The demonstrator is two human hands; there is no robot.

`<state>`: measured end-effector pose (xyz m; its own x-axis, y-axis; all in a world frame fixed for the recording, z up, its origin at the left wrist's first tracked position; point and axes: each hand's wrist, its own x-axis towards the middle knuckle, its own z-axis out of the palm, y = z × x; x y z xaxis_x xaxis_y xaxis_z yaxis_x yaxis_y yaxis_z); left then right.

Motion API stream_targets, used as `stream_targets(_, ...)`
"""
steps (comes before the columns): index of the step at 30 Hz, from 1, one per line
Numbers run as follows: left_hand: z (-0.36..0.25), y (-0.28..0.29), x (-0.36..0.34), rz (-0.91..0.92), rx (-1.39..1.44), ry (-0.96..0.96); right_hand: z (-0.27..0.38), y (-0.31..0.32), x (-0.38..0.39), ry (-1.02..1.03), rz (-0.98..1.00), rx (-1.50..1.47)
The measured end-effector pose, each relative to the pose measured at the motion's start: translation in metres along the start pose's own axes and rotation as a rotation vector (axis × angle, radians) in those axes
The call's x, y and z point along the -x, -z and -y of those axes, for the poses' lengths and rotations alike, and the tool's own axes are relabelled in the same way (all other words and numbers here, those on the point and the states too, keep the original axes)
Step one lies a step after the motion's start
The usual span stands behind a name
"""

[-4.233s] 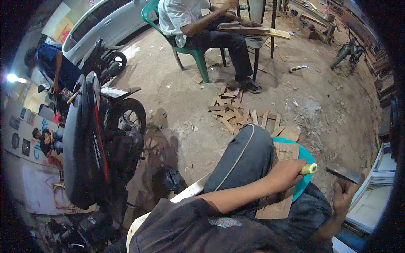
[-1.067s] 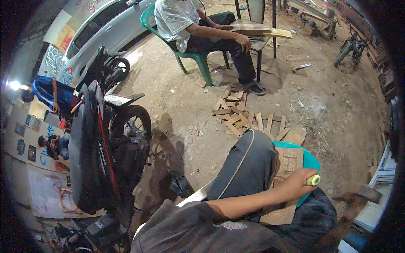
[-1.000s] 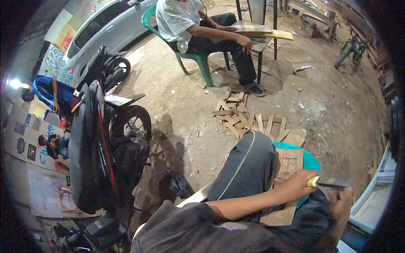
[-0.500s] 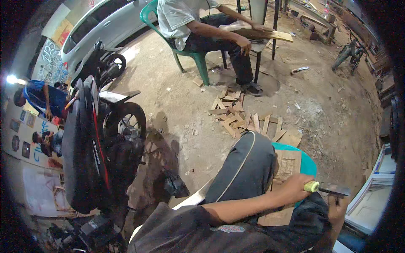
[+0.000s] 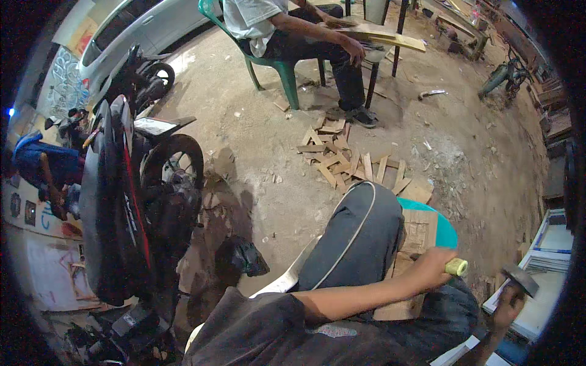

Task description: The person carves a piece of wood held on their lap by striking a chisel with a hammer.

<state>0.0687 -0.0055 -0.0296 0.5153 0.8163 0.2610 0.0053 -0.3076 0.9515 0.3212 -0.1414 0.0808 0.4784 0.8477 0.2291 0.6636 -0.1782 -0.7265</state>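
Note:
My left hand (image 5: 429, 269) is closed around a tool with a pale yellow-green handle (image 5: 456, 266); its blade end is hidden by the hand. Under that hand a flat wooden board (image 5: 419, 229) with a carved or cut pattern lies across my lap. At the right, my right hand (image 5: 508, 305) is raised and closed on a dark hammer (image 5: 520, 281), whose head shows above the fingers. A gap separates the hammer from the handle's end. Much of the board's middle is covered by my left hand and forearm.
A teal rounded surface (image 5: 447, 233) shows beneath the board. Wood offcuts (image 5: 336, 160) lie on the dirt ahead. A person on a green chair (image 5: 285, 76) handles a wooden board (image 5: 390, 39). Motorcycles (image 5: 116, 207) stand left; white framed panels (image 5: 537, 274) lean right.
My right hand has moved right, carrying the hammer away from the yellow-green handle. My left hand stays at the board. The seated person's far hand has shifted back along their board.

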Motion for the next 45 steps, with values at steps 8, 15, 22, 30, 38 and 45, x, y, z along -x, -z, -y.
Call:
stream_targets(8, -0.01, 0.01, -0.006, 0.088, 0.024, 0.046, 0.05, -0.041, 0.008, 0.378, 0.334, 0.641)
stream_targets(15, -0.011, 0.012, -0.006, 0.074, 0.078, 0.064, 0.042, 0.037, -0.015, 0.007, 0.422, -0.577)
stream_targets(22, -0.005, 0.008, -0.006, 0.099, 0.054, 0.051, 0.107, -0.055, 0.021, 0.027, 0.387, 0.532)
stream_targets(30, -0.015, 0.02, -0.005, 0.026, 0.133, 0.107, 0.042, -0.044, 0.009, 0.021, -0.001, -0.381)
stream_targets(38, -0.017, 0.022, -0.006, 0.065, 0.114, 0.131, 0.041, -0.033, 0.035, -0.048, -0.025, -0.3)
stream_targets(45, -0.013, 0.019, -0.007, 0.101, 0.076, 0.126, 0.043, -0.062, 0.044, -0.345, 0.218, -0.206)
